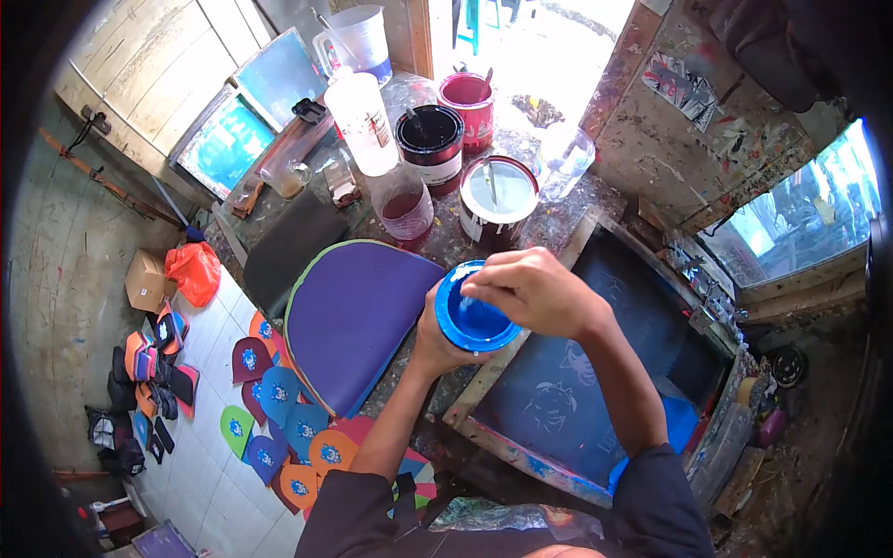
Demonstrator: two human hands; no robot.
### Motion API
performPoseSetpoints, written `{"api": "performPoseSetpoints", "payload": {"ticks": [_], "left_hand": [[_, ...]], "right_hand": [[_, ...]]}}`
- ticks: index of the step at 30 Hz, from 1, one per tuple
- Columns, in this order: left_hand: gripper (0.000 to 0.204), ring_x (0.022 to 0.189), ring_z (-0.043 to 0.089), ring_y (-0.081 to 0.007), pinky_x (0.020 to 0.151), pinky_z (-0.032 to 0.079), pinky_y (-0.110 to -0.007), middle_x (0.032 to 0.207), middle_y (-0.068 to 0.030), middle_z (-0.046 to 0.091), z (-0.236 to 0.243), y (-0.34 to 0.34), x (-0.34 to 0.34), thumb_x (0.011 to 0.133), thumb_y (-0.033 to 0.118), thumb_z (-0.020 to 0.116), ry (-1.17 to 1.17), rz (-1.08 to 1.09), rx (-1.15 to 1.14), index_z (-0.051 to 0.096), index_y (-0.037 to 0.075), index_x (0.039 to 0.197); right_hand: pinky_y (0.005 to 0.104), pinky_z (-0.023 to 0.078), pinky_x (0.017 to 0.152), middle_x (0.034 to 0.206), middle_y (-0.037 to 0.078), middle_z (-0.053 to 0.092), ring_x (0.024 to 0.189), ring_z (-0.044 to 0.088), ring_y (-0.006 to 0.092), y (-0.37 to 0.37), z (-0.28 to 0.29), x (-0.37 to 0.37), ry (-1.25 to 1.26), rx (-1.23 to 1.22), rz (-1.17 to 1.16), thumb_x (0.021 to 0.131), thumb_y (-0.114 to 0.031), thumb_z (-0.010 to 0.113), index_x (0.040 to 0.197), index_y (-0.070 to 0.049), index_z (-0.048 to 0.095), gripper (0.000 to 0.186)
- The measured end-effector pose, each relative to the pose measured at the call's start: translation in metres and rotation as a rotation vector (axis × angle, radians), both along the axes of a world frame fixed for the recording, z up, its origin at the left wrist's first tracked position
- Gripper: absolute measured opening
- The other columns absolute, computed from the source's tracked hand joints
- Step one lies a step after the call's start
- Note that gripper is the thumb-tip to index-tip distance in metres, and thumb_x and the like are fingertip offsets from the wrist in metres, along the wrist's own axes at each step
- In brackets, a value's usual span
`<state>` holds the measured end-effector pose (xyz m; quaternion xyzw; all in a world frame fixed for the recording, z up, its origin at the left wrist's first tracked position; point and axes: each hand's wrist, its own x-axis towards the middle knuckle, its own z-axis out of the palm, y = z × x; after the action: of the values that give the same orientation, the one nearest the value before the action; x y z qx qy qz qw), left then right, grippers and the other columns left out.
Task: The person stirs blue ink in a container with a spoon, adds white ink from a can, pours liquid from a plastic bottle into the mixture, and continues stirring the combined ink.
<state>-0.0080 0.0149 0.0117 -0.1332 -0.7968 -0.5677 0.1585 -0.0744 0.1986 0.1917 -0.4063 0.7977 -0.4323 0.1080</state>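
Observation:
My left hand is wrapped round the side of a tub of bright blue paint, held up in front of me. Over its mouth, my right hand has its fingers pinched together, the tips inside the rim. A small pale bit shows by those fingertips; what they grip is mostly hidden. To the right, beneath my right forearm, lies a wooden-framed printing screen with faint figures on its dark mesh. Left of the tub rests a stack of rounded purple sheets with a green edge.
Beyond the tub stand a white-topped paint can, a black paint can, a red paint bucket and a white plastic bottle. Printed cap-shaped pieces cover part of the tiled floor at left, near an orange bag.

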Motion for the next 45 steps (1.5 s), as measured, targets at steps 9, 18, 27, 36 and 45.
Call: {"api": "performPoseSetpoints", "payload": {"ticks": [9,18,27,36,45], "left_hand": [[0.121,0.132,0.06,-0.0336,0.111,0.05,-0.048,0.144,-0.0185,0.058,0.0,0.001,-0.001,0.051,0.036,0.105,0.008,-0.015,0.036,0.041,0.003,0.149],[0.123,0.132,0.061,-0.0347,0.111,0.05,-0.047,0.143,-0.0187,0.058,-0.004,0.001,0.0,0.052,0.04,0.105,-0.041,-0.044,0.052,0.04,0.003,0.15],[0.123,0.132,0.06,-0.0345,0.111,0.05,-0.048,0.144,-0.0192,0.057,-0.003,-0.002,0.0,0.051,0.037,0.105,-0.017,-0.018,0.009,0.04,0.003,0.15],[0.127,0.133,0.06,-0.0339,0.112,0.05,-0.047,0.144,-0.0185,0.057,-0.01,-0.001,-0.003,0.048,0.04,0.106,-0.009,-0.028,0.067,0.04,0.004,0.15],[0.124,0.132,0.06,-0.0338,0.111,0.05,-0.047,0.143,-0.0189,0.057,-0.012,0.0,-0.002,0.051,0.042,0.105,-0.029,-0.041,0.033,0.04,0.003,0.15]], "right_hand": [[0.0436,0.058,0.077,0.088,0.019,0.073,0.081,0.072,0.0347,0.002,0.001,-0.004,0.158,0.091,-0.109,0.098,-0.015,0.07,0.101,0.0,0.078,0.018],[0.041,0.057,0.072,0.086,0.017,0.071,0.078,0.072,0.0313,0.006,-0.004,-0.004,0.205,0.242,-0.086,0.097,-0.015,0.072,0.101,0.0,0.077,0.016],[0.0432,0.057,0.076,0.087,0.017,0.072,0.082,0.072,0.0321,0.002,0.002,-0.002,0.008,0.15,0.023,0.097,-0.016,0.071,0.1,-0.001,0.078,0.017],[0.0433,0.059,0.077,0.087,0.017,0.072,0.083,0.072,0.0327,0.004,0.003,-0.005,0.114,0.125,-0.022,0.097,-0.013,0.067,0.099,0.0,0.077,0.017],[0.0406,0.057,0.07,0.085,0.017,0.072,0.079,0.072,0.0318,0.004,-0.008,-0.003,0.164,0.017,-0.175,0.098,-0.015,0.072,0.098,0.002,0.077,0.017]]}}
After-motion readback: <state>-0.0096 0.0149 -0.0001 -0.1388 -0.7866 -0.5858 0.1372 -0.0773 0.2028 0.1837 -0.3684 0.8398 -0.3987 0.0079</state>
